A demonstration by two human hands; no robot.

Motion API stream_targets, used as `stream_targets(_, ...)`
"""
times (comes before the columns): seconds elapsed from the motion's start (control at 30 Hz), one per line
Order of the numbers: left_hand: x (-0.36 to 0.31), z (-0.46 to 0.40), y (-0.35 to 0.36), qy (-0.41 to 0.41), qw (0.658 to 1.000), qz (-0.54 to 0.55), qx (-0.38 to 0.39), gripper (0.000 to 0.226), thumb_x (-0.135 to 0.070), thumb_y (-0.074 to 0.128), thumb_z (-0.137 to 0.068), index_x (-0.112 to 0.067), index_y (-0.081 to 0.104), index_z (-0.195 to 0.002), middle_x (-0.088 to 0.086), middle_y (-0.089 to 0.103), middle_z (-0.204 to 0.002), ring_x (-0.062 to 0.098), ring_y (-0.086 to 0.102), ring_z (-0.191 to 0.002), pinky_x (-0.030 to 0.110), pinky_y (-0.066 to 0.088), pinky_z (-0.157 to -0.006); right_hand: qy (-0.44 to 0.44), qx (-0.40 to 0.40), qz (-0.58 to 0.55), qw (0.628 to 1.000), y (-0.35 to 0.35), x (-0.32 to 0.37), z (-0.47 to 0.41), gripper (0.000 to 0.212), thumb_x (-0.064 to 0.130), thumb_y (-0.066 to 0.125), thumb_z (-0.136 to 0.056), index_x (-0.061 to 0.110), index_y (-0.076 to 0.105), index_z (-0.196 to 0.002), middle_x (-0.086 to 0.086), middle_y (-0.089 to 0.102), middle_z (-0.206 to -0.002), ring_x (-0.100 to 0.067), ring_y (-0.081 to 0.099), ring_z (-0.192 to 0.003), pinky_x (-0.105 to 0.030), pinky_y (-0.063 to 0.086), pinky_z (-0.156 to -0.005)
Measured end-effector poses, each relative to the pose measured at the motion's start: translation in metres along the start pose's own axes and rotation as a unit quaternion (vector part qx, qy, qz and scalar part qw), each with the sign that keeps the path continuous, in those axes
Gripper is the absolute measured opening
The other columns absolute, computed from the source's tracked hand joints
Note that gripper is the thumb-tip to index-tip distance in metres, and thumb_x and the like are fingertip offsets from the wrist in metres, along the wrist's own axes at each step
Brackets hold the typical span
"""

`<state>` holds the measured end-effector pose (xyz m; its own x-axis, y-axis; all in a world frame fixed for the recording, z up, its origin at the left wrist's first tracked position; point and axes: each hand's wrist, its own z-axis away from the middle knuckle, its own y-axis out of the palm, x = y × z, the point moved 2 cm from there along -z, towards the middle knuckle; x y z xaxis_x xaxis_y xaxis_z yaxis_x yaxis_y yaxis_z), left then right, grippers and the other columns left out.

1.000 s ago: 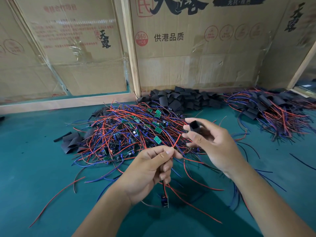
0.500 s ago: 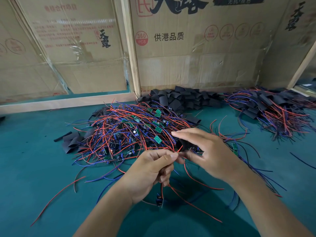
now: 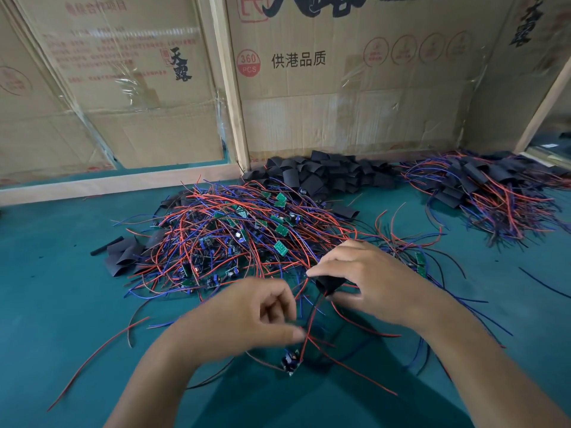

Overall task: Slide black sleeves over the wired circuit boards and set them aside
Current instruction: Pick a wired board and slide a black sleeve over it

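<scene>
Hands, two: right hand [image 3: 367,273] pinching one sleeve [image 3: 329,284].

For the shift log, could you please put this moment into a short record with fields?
left hand: left hand pinches the red and blue wires above a dangling circuit board
right hand: right hand holds a black sleeve, wires entering its lower end
board covered: not yet
unsleeved pile: tangle of wired boards on the green mat
spare sleeves: black heap by the cardboard wall
finished pile: sleeved boards, far right
</scene>
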<state>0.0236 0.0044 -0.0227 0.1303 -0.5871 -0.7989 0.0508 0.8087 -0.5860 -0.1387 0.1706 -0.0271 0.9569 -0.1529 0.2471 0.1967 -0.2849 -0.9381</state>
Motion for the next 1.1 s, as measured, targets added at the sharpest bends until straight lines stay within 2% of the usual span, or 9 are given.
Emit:
stream_targets(0.1,0.004,0.005,0.009,-0.029,0.986,-0.153,0.065,0.045,-0.057,0.084,-0.066,-0.031,0.061,-0.094,-0.013,0.06,-0.08,0.003,0.049,-0.064,0.024,0.04,-0.06,0.012,0.031,0.011,0.999,-0.001,-0.003,0.003,0.045,0.032,0.066,-0.091,0.04,0.058,-0.135,0.015,0.058,-0.123,-0.008,0.042,-0.118,-0.024,0.029,-0.106)
stream_targets(0.2,0.002,0.0,0.018,-0.012,0.973,-0.215,0.078,0.038,-0.049,0.084,-0.071,-0.026,0.062,-0.091,-0.008,0.06,-0.085,0.006,0.053,-0.074,0.022,0.039,-0.064,0.021,0.062,0.02,0.998,0.0,-0.002,0.005,0.049,0.037,0.063,-0.091,0.044,0.051,-0.139,0.019,0.056,-0.122,-0.005,0.04,-0.116,-0.023,0.028,-0.104)
stream_targets(0.37,-0.008,-0.005,0.011,0.047,0.985,-0.164,-0.011,0.023,-0.041,0.08,-0.08,-0.026,0.065,-0.088,-0.014,0.056,-0.083,0.0,0.051,-0.076,0.012,0.035,-0.066,0.052,0.058,-0.002,0.997,0.005,0.004,0.005,0.039,0.043,0.062,-0.088,0.043,0.042,-0.122,0.015,0.058,-0.115,-0.014,0.049,-0.108,-0.032,0.04,-0.097)
stream_targets(0.47,-0.011,-0.004,0.005,0.077,0.985,-0.131,-0.081,0.02,-0.043,0.077,-0.083,-0.029,0.066,-0.092,-0.017,0.063,-0.093,0.002,0.056,-0.09,0.009,0.036,-0.075,0.049,0.045,-0.02,0.998,0.004,0.005,0.005,0.029,0.039,0.06,-0.089,0.039,0.047,-0.115,0.014,0.061,-0.108,-0.014,0.055,-0.102,-0.032,0.045,-0.087)
stream_targets(0.53,-0.011,-0.003,0.004,0.08,0.986,-0.107,-0.099,0.017,-0.042,0.076,-0.085,-0.031,0.066,-0.094,-0.02,0.066,-0.094,-0.002,0.059,-0.089,0.007,0.038,-0.074,0.045,0.03,-0.037,0.998,0.002,0.004,0.005,0.036,0.034,0.057,-0.091,0.039,0.052,-0.126,0.017,0.06,-0.115,-0.009,0.055,-0.105,-0.029,0.045,-0.088)
stream_targets(0.63,-0.009,-0.005,0.003,0.088,0.984,-0.085,-0.128,0.013,-0.035,0.075,-0.088,-0.032,0.066,-0.096,-0.015,0.069,-0.089,0.002,0.063,-0.083,0.008,0.041,-0.072,0.045,0.034,-0.058,0.997,0.002,0.003,0.004,0.053,0.036,0.054,-0.095,0.043,0.042,-0.146,0.018,0.053,-0.129,-0.008,0.053,-0.115,-0.031,0.044,-0.098)
stream_targets(0.8,-0.005,-0.008,0.002,0.094,0.974,-0.109,-0.177,0.015,-0.036,0.075,-0.088,-0.035,0.065,-0.099,-0.017,0.064,-0.09,0.005,0.061,-0.089,0.01,0.04,-0.075,0.033,0.033,-0.058,0.997,0.006,0.005,0.003,0.06,0.051,0.055,-0.096,0.052,0.026,-0.149,0.019,0.053,-0.122,-0.007,0.051,-0.111,-0.029,0.043,-0.093)
stream_targets(0.93,-0.004,-0.009,0.002,0.09,0.971,-0.089,-0.203,0.017,-0.033,0.077,-0.086,-0.035,0.061,-0.093,-0.017,0.063,-0.09,0.005,0.06,-0.088,0.01,0.039,-0.074,0.047,-0.006,-0.082,0.996,0.007,0.007,0.003,0.038,0.052,0.063,-0.091,0.043,0.041,-0.121,0.026,0.052,-0.106,-0.001,0.049,-0.091,-0.014,0.037,-0.076)
stream_targets(1.1,-0.006,-0.011,0.004,0.103,0.967,-0.051,-0.228,0.018,-0.027,0.081,-0.083,-0.031,0.064,-0.089,-0.012,0.064,-0.082,0.009,0.061,-0.079,0.012,0.042,-0.07,0.025,-0.023,-0.107,0.994,0.004,0.01,0.0,0.039,0.053,0.061,-0.091,0.032,0.057,-0.123,0.017,0.06,-0.111,-0.001,0.052,-0.097,-0.013,0.039,-0.085)
